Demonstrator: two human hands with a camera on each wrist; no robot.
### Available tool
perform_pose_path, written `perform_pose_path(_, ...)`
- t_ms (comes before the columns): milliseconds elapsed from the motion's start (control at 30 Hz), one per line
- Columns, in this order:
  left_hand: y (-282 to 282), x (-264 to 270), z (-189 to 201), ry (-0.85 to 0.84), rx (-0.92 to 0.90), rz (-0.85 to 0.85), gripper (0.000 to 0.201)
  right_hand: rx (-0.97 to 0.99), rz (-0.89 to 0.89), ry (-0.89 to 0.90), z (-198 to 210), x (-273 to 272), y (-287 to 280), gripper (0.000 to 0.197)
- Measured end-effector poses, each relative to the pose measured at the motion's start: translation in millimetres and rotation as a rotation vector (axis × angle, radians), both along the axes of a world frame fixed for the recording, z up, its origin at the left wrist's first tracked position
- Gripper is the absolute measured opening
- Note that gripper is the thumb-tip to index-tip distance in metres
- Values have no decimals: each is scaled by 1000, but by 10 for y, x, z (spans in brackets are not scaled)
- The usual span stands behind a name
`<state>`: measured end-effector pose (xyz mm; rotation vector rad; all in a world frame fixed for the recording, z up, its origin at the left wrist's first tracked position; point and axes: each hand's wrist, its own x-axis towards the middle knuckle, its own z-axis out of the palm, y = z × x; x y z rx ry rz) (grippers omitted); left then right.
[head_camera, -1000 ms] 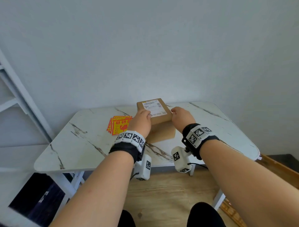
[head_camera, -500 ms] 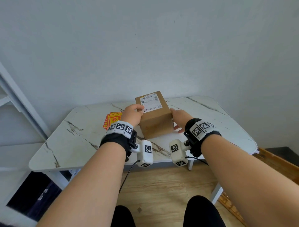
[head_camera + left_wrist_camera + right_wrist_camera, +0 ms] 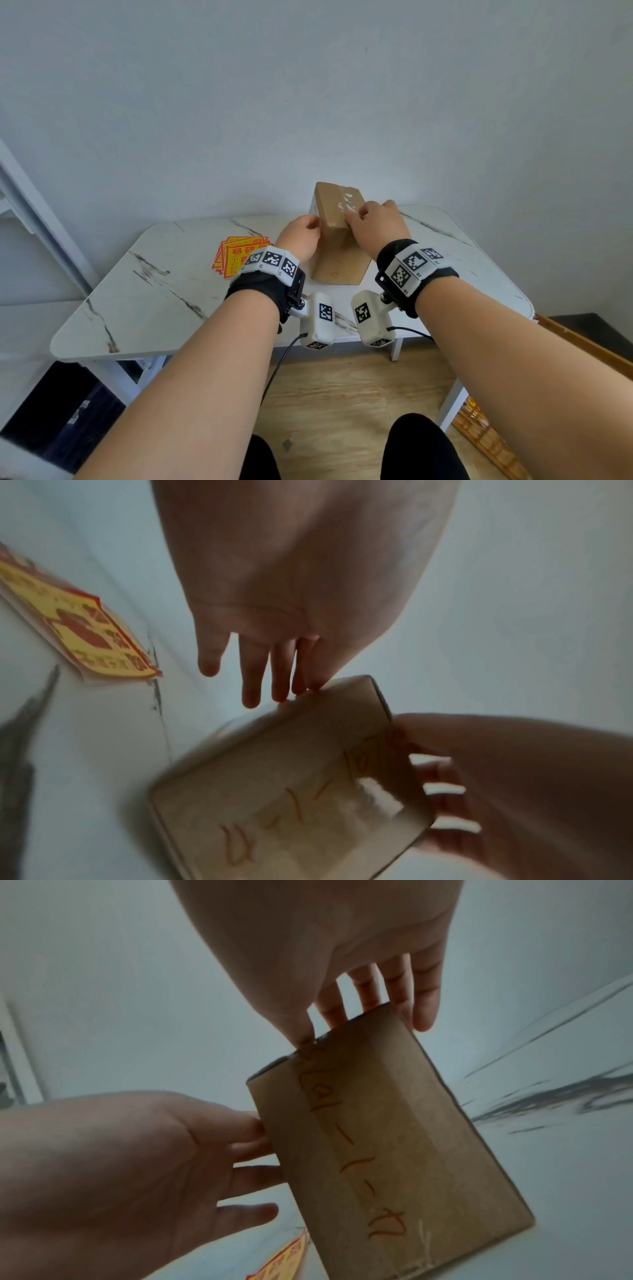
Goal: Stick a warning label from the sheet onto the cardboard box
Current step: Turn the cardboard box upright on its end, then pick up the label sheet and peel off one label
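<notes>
The brown cardboard box [image 3: 339,253] stands tilted on its near edge on the marble table [image 3: 154,291], its taped underside with orange handwriting facing me [image 3: 377,1137] [image 3: 291,791]. My right hand [image 3: 370,222] [image 3: 359,1015] grips the box's raised far end, fingers curled over the edge. My left hand [image 3: 301,236] [image 3: 260,691] touches the box's left side with straight fingers. A small stack of red-and-yellow warning label sheets [image 3: 236,257] [image 3: 85,631] lies flat on the table, left of the box and partly behind my left wrist.
A white wall stands close behind the table. A white shelf frame [image 3: 41,219] rises at the left. A dark bag [image 3: 68,411] sits under the table's left side, and a wooden frame [image 3: 582,346] lies on the floor at the right.
The box has been tipped up from lying flat with its white shipping label on top. It now stands on edge with its underside toward me. My right hand moved onto its raised end.
</notes>
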<state>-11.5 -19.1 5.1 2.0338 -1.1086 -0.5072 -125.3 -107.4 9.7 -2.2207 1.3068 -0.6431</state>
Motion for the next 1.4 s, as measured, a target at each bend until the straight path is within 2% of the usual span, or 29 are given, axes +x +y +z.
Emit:
perform_pose_path(133, 102, 123, -59, -82, 128, 3, 44, -173, 32, 108, 20, 36, 112, 39)
perform_pose_path(233, 195, 257, -31, -100, 135, 56, 45, -244, 42, 143, 74, 111, 192, 41)
perform_pose_path(367, 384, 523, 3, -147, 137, 152, 43, -321, 140, -56, 160, 317, 358, 38)
perform_pose_path(500, 688, 852, -33, -250, 324, 253, 42, -326, 273, -169, 125, 637, 622, 35)
perform_pose_path(667, 982, 1098, -219, -292, 546, 214, 43, -186, 446, 124, -121, 1001, 810, 41)
perform_pose_path(767, 1049, 1085, -280, -301, 592, 127, 51, -9, 427, 318, -281, 1172, 803, 39)
perform_pose_path(867, 1054, 1118, -363, -289, 578, 43, 53, 59, 383, 417, -400, 1245, 783, 16)
perform_pose_path(1000, 1058, 1110, -470, -285, 599, -19, 52, 88, 342, 480, -532, 1302, 771, 19)
perform_pose_path(1066, 1074, 1112, -520, -294, 573, -21, 52, 124, 293, 475, -598, 1334, 741, 33)
perform_pose_path(1266, 1073, 1152, -582, -225, 491, -26, 46, 166, 220, 459, -690, 1419, 729, 37)
perform_pose_path(1400, 1074, 1180, -591, -177, 433, -31, 41, 219, 157, 364, -687, 1455, 758, 10)
